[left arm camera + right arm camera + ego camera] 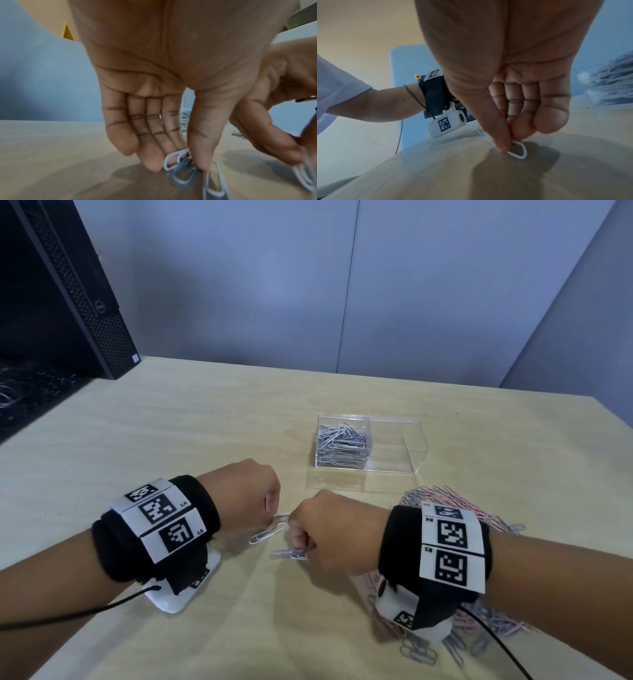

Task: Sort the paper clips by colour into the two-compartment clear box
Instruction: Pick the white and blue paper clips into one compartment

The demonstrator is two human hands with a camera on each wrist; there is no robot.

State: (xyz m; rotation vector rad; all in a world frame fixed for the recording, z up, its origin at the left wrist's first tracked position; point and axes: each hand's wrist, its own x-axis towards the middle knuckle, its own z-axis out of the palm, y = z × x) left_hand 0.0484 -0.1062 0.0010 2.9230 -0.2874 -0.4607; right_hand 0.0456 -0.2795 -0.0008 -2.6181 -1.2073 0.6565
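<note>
The clear two-compartment box (397, 460) stands at mid-table; its left compartment holds several white paper clips (342, 443), and I see no clips in the right one. My left hand (274, 518) (188, 161) pinches linked white and blue clips (269, 532) (181, 170) between thumb and forefinger, low over the table. Close beside it, my right hand (298, 546) (508, 143) pinches another small bunch of clips (289, 554) (519, 150) against the tabletop. A loose pile of pink and blue clips (459, 505) lies behind and under my right wrist.
A black computer tower (61, 285) stands at the table's back left corner. Grey partition walls (342, 285) close off the far side. More pink and blue clips (445, 642) spread near the table's front right. Bare wood (171, 422) lies left of the box.
</note>
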